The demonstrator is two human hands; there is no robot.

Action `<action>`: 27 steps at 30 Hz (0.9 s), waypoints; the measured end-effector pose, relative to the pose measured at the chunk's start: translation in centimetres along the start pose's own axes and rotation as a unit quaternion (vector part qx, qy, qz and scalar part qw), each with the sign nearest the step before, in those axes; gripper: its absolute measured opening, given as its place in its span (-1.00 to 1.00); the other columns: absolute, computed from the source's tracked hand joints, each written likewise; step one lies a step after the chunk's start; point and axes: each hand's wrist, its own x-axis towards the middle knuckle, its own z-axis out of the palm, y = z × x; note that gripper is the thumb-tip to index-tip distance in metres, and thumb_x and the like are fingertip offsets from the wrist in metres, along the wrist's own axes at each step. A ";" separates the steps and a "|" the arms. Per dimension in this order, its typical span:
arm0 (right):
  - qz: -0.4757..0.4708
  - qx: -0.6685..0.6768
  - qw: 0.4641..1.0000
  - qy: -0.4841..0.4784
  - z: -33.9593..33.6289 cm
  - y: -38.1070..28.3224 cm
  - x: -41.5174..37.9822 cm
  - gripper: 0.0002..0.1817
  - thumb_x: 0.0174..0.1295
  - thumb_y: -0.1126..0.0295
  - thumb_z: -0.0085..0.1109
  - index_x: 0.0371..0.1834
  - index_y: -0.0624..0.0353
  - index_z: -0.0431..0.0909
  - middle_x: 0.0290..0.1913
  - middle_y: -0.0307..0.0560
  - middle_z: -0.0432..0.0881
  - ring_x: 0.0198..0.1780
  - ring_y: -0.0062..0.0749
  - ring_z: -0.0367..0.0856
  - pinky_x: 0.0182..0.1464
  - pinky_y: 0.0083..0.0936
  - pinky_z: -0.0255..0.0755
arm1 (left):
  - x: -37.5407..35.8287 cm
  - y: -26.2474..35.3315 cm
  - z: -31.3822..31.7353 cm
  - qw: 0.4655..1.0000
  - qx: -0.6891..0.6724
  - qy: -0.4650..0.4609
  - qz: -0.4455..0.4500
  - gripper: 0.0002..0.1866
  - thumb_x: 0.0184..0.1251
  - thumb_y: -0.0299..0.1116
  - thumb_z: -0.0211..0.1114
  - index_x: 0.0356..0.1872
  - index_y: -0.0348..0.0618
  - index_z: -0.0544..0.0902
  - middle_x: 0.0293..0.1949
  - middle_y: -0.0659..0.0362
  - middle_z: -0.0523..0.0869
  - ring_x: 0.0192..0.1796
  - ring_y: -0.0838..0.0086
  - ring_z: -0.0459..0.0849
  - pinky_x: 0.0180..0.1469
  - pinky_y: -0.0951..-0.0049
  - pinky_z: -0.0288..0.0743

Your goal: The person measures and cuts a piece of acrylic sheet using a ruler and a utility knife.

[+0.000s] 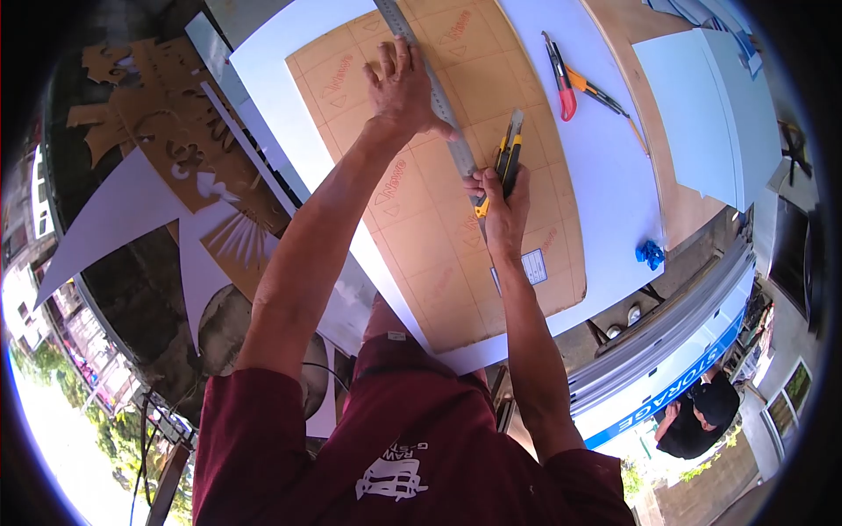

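A brown sheet (421,210) printed with red lettering and a grid of lines lies on a white board (605,202). Along it runs a long metal ruler (445,101). My left hand (402,92) presses flat on the ruler and the sheet, fingers spread, thumb across the ruler's edge. The fingers of my right hand (506,206) are wrapped round a yellow and black utility knife (505,158), close by the ruler's near end. A small white printed label (533,266) shows on the sheet beside my right wrist.
To the right on the white board lie a red utility knife (560,79) and an orange and black one (596,92). Pale blue sheets (702,105) are farther right. Brown cut-out shapes (167,123) lie at left. A person in black (702,416) is at lower right.
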 end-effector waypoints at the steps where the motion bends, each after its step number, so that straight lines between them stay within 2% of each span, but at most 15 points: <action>1: -0.002 -0.058 0.998 -0.016 0.0 -0.7 0.5 -0.72 0.55 0.38 0.17 0.10 0.32 0.35 -0.28 -0.05 0.69 -0.32 -0.40 0.78 -0.22 -0.40 0.69 | -0.2 -0.2 0.1 1.000 0.001 -0.001 0.000 0.78 -0.78 0.35 0.81 0.62 -0.40 0.04 0.67 -0.26 -0.01 0.71 -0.23 -0.15 0.53 -0.48 0.01; 3: -0.012 -0.171 0.984 -0.044 1.1 -3.9 2.6 -0.74 0.53 0.36 0.19 0.06 0.30 0.40 -0.38 -0.07 0.67 -0.40 -0.45 0.75 -0.34 -0.43 0.63 | -0.1 -0.2 0.1 1.000 0.003 -0.003 -0.006 0.79 -0.78 0.35 0.81 0.63 -0.39 0.01 0.67 -0.26 -0.01 0.71 -0.21 -0.15 0.53 -0.49 0.01; 5: -0.025 -0.257 0.963 -0.079 3.0 -6.0 6.0 -0.71 0.51 0.27 0.19 0.03 0.29 0.45 -0.48 -0.02 0.66 -0.49 -0.42 0.72 -0.46 -0.42 0.54 | -0.3 -0.2 0.0 1.000 -0.004 -0.011 -0.003 0.80 -0.77 0.34 0.81 0.64 -0.38 -0.01 0.67 -0.26 -0.01 0.71 -0.21 -0.15 0.52 -0.51 0.00; 7: -0.023 -0.345 0.930 -0.122 4.7 -6.9 10.5 -0.64 0.51 0.18 0.13 0.04 0.32 0.45 -0.47 0.07 0.67 -0.48 -0.29 0.75 -0.42 -0.32 0.59 | -0.3 -0.5 -0.4 1.000 -0.019 -0.019 0.003 0.80 -0.75 0.33 0.82 0.65 -0.36 -0.02 0.67 -0.25 -0.02 0.71 -0.20 -0.14 0.50 -0.54 0.01; 9: -0.007 -0.363 0.915 -0.174 7.0 -8.0 14.0 -0.59 0.53 0.11 0.06 0.07 0.32 0.45 -0.41 0.19 0.72 -0.44 -0.08 0.78 -0.34 -0.16 0.63 | -0.4 -0.7 -0.2 1.000 -0.017 -0.013 0.010 0.79 -0.74 0.29 0.83 0.65 -0.34 -0.03 0.68 -0.25 -0.03 0.71 -0.21 -0.15 0.49 -0.56 0.01; 12: -0.150 -0.481 0.845 -0.178 9.5 -6.6 17.9 -0.61 0.54 0.13 0.02 0.06 0.32 0.45 -0.42 0.28 0.72 -0.40 0.06 0.79 -0.32 -0.07 0.65 | -0.3 -0.8 -0.5 1.000 -0.017 -0.015 0.007 0.77 -0.72 0.23 0.85 0.66 -0.31 -0.04 0.68 -0.23 -0.04 0.71 -0.21 -0.15 0.47 -0.60 0.02; 15: -0.196 -0.523 0.814 -0.159 11.1 -5.9 19.0 -0.62 0.53 0.16 0.02 0.05 0.32 0.44 -0.40 0.32 0.73 -0.33 0.20 0.78 -0.32 -0.03 0.66 | -0.6 -0.6 -0.6 0.999 -0.031 -0.024 -0.001 0.77 -0.70 0.17 0.87 0.68 -0.25 -0.07 0.69 -0.23 -0.06 0.71 -0.21 -0.16 0.47 -0.61 0.02; 19: -0.240 -0.503 0.812 -0.171 12.0 -4.3 19.1 -0.66 0.50 0.20 0.05 0.04 0.32 0.42 -0.39 0.33 0.72 -0.29 0.22 0.79 -0.32 0.00 0.68 | -0.5 -0.4 -0.8 0.999 -0.042 -0.029 -0.007 0.76 -0.70 0.14 0.87 0.70 -0.11 -0.07 0.70 -0.20 -0.09 0.71 -0.22 -0.19 0.47 -0.61 0.01; 24: -0.274 -0.488 0.812 -0.165 12.4 -3.2 19.2 -0.67 0.49 0.24 0.07 0.05 0.33 0.40 -0.37 0.34 0.72 -0.30 0.21 0.79 -0.35 -0.02 0.68 | -0.4 -0.7 -0.2 0.999 -0.032 -0.025 0.001 0.65 -0.71 0.17 0.86 0.68 0.00 0.13 0.71 -0.14 -0.11 0.71 -0.23 -0.22 0.47 -0.61 -0.01; 27: -0.278 -0.491 0.808 -0.171 12.5 -2.9 19.4 -0.67 0.50 0.24 0.06 0.04 0.33 0.40 -0.33 0.33 0.73 -0.28 0.26 0.78 -0.29 0.03 0.69 | -0.6 -0.6 -0.3 0.999 -0.024 -0.029 0.004 0.60 -0.70 0.19 0.85 0.66 0.03 0.22 0.71 -0.14 -0.12 0.71 -0.23 -0.22 0.47 -0.61 -0.01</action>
